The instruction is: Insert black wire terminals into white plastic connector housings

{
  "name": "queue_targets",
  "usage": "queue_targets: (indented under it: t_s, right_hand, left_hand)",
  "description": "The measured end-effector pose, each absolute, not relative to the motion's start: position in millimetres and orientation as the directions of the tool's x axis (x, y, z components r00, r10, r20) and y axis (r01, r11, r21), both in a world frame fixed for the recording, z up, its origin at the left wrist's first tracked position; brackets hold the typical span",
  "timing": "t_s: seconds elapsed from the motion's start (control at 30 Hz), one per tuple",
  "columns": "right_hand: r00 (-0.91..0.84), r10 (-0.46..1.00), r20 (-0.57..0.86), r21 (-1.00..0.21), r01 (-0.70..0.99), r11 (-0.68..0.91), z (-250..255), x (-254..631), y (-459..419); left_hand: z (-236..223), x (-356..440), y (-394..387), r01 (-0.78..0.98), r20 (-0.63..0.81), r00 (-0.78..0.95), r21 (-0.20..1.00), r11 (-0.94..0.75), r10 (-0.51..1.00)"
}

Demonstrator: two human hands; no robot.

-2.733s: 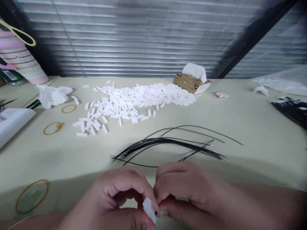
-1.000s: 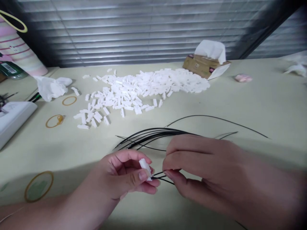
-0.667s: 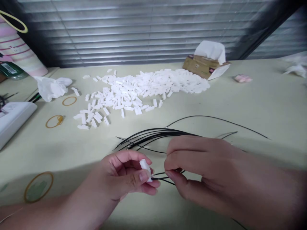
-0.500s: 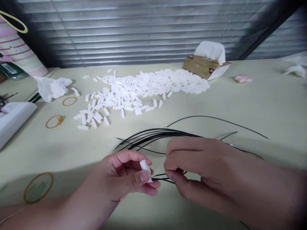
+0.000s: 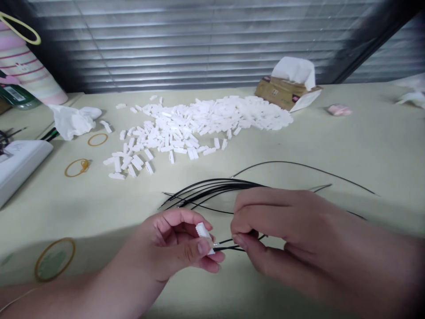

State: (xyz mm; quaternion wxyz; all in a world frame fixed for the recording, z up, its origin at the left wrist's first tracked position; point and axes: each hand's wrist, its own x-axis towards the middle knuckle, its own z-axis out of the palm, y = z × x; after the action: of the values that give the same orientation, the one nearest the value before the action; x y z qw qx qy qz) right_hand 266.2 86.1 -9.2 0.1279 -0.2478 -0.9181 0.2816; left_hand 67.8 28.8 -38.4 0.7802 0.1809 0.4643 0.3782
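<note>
My left hand [image 5: 169, 243] pinches a small white ribbed connector housing [image 5: 203, 235] between thumb and fingers. My right hand [image 5: 275, 226] is shut on thin black wires [image 5: 232, 245], and their bared tips reach the end of the housing. Whether any tip has entered it is hidden. Just beyond my hands, a loose bundle of long black wires [image 5: 212, 190] lies on the pale green table [image 5: 365, 146], partly under my right hand.
A large scattered pile of white connector housings [image 5: 199, 124] covers the table's far middle. Around it are a tissue box [image 5: 285, 91], crumpled tissue [image 5: 73, 122], rubber bands [image 5: 77, 167], a pink eraser-like lump [image 5: 339, 110] and a white box [image 5: 20, 166]. Window blinds stand behind.
Since the earliest frame, my hands have moved apart and the right hand has taken up black wires. In the latest frames, the wire tips stay at the housing and the view shifts slightly.
</note>
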Motion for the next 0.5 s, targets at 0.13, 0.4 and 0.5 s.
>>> queue_targets:
  t_s: [0.13,0.4,0.5]
  right_hand:
    - [-0.841,0.535,0.080,-0.586,0.394,0.708,-9.7,262.2,85.4]
    - [-0.841,0.537,0.066,-0.621,0.387,0.682,-5.2,261.4,82.8]
    - [-0.839,0.540,0.070,-0.633,0.381,0.674,-8.5,258.5,77.5]
  left_hand:
    - [-36.2,68.1,28.8,-0.410,-0.603,0.273,0.632,0.658,0.749]
    - [-37.3,65.6,28.4,-0.416,-0.578,0.283,0.645,0.641,0.766]
    - [-39.9,66.3,27.5,-0.423,-0.562,0.291,0.650,0.631,0.774]
